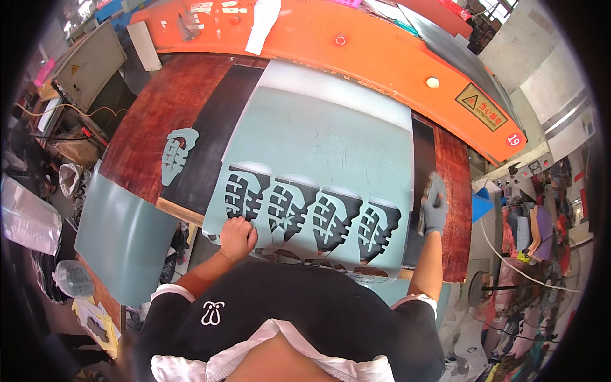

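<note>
A grey-green sheet of material (273, 130) lies across the table, with several shoe-upper-shaped openings along its near side, through which a black surface shows. My bare left hand (237, 239) is closed on the sheet's near edge, by the leftmost opening. My right hand (434, 210), in a grey glove with darker fingers, is over the dark strip right of the sheet. Its fingers stretch away from me, and I see nothing held in it. One cut shoe-upper piece (180, 155) of the same colour rests at the left, partly on the black board (213, 137).
An orange machine beam (305, 44) spans the table's far side, bearing a yellow warning plate (480, 107). Reddish-brown boards (159, 108) flank the work area. More grey-green sheet (124, 235) hangs at the lower left. Coloured scraps (525, 235) are heaped at the right.
</note>
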The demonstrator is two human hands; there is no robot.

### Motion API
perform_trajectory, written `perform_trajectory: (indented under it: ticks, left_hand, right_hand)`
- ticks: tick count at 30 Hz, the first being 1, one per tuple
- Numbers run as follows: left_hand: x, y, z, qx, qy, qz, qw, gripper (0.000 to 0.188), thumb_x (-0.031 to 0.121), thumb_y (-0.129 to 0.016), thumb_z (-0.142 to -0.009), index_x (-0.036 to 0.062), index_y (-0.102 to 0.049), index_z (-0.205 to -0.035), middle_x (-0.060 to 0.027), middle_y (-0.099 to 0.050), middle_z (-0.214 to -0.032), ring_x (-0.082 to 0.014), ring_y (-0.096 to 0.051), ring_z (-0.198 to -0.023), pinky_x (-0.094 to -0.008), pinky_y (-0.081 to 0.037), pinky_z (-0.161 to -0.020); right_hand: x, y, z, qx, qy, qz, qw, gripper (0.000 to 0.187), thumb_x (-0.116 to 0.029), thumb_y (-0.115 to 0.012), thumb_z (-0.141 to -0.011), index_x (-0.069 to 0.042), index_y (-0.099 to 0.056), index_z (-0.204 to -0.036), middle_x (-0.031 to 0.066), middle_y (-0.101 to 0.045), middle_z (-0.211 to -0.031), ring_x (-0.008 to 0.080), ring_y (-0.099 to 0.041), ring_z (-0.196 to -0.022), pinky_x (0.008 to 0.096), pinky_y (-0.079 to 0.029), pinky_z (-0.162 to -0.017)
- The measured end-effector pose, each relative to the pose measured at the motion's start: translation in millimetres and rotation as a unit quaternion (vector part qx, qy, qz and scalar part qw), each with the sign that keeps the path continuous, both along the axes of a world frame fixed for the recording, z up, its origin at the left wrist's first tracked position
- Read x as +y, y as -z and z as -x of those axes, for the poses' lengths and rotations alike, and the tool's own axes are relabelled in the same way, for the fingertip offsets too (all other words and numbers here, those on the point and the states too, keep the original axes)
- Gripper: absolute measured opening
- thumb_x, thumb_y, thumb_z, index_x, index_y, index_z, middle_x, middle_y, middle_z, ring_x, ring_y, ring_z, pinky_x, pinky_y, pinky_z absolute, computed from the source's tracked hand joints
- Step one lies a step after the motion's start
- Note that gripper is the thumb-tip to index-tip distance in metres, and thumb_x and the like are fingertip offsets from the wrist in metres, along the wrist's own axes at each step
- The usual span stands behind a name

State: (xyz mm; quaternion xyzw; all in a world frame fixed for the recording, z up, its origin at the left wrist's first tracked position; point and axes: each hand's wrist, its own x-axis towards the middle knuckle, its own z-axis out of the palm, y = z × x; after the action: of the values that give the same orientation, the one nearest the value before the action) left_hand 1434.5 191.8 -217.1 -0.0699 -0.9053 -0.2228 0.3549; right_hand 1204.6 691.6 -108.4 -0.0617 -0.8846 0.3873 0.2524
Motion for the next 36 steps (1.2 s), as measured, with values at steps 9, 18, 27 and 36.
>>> perform_trajectory:
  ticks: [9, 18, 27, 36]
  left_hand:
    - [-48, -18, 28, 0.083, -0.122, -0.221, 0.964, 0.033, 0.007, -0.066, -0.074, 0.0019, -0.05, -0.103, -0.0205, -0.048, -0.119, -0.0352, -0.048, -0.108, -0.0398, -0.041, -0.092]
    - [-106, 10, 91, -0.224, -0.195, -0.373, 0.879, 0.045, 0.035, -0.062, -0.081, 0.0026, -0.058, -0.112, -0.0209, -0.061, -0.11, -0.0366, -0.055, -0.109, -0.0422, -0.043, -0.093]
    - [-127, -1, 60, -0.287, -0.111, -0.389, 0.868, 0.027, 0.028, -0.063, -0.083, 0.0014, -0.059, -0.085, -0.0168, -0.059, -0.077, -0.0293, -0.06, -0.08, -0.0421, -0.046, -0.071]
    - [-158, -33, 150, -0.376, 0.24, -0.703, 0.554, 0.044, 0.031, -0.061, -0.09, 0.0045, -0.051, -0.124, -0.0093, -0.059, -0.116, -0.0226, -0.062, -0.101, -0.0356, -0.053, -0.08]
  right_hand:
    - [4, 34, -61, 0.092, 0.003, -0.259, 0.962, 0.06, -0.036, -0.065, -0.077, 0.002, -0.051, -0.121, 0.0241, -0.055, -0.116, 0.0391, -0.053, -0.106, 0.0446, -0.041, -0.092]
    - [-7, 77, -66, -0.115, -0.123, 0.123, 0.978, 0.027, -0.014, -0.055, -0.085, 0.003, -0.051, -0.105, 0.0091, -0.057, -0.094, 0.0184, -0.051, -0.087, 0.0309, -0.043, -0.082]
    - [-10, 54, -82, -0.223, -0.102, 0.028, 0.969, 0.026, -0.011, -0.057, -0.084, 0.003, -0.052, -0.106, 0.004, -0.054, -0.093, 0.0123, -0.049, -0.081, 0.0258, -0.042, -0.072]
    - [-245, -12, 6, 0.019, -0.295, -0.234, 0.926, 0.055, -0.028, -0.071, -0.079, -0.002, -0.05, -0.123, 0.0165, -0.054, -0.121, 0.0322, -0.05, -0.116, 0.0399, -0.039, -0.098]
